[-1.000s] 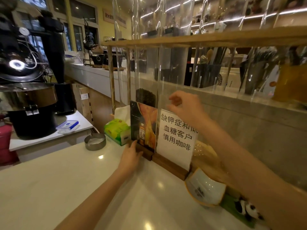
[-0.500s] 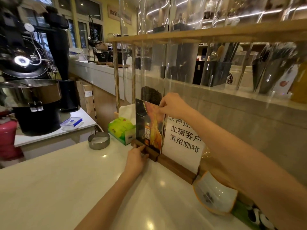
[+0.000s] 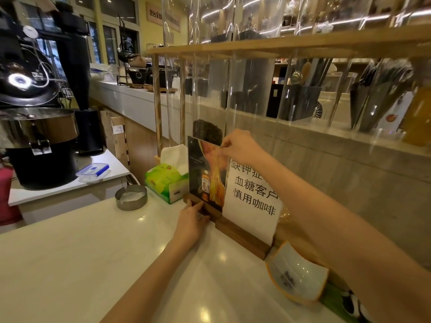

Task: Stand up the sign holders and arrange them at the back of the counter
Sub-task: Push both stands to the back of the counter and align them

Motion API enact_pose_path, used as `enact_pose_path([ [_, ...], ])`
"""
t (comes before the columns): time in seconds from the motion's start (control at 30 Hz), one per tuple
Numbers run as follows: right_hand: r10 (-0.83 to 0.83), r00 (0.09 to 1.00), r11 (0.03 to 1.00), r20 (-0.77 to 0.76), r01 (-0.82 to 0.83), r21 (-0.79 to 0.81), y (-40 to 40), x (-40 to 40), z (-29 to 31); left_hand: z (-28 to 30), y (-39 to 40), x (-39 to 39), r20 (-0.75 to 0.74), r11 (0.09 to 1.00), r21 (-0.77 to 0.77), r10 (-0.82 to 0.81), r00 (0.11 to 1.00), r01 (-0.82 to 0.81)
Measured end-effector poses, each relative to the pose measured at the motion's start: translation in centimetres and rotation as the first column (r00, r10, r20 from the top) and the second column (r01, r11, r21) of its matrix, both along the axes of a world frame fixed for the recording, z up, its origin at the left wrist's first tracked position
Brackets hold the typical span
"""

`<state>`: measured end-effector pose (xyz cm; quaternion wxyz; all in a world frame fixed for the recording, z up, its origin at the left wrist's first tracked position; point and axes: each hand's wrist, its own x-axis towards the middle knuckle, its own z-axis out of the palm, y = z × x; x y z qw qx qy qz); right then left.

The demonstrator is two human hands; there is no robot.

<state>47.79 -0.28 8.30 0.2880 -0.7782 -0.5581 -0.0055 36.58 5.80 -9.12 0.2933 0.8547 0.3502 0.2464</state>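
Two sign holders stand upright side by side at the back of the white counter, against the concrete wall. The left sign holder shows a dark bottle advert on a wooden base. The right sign holder carries a white sheet with black Chinese characters on a longer wooden base. My left hand presses its fingers on the left holder's wooden base. My right hand pinches the top right edge of the advert panel, and its arm covers part of the white sheet.
A green tissue box and a round metal ashtray sit left of the holders. A tilted white dish lies right of them. Tall clear tubes in a wooden rack rise behind. A coffee roaster stands at the left.
My right hand moved left, from the top of the white sign to the top edge of the advert sign. My left hand stayed at the advert sign's base.
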Motion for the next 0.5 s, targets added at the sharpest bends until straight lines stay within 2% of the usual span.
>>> enact_pose_path([
  [0.27, -0.005, 1.000, 1.000, -0.007, 0.005, 0.007, 0.01, -0.04, -0.06, -0.28, 0.53, 0.43, 0.026, 1.000, 0.009, -0.023, 0.999, 0.023],
  [0.5, -0.042, 0.999, 0.999, 0.000, 0.042, 0.022, 0.13, -0.23, -0.23, -0.22, 0.83, 0.55, -0.011, 0.999, -0.015, -0.033, 0.999, 0.033],
])
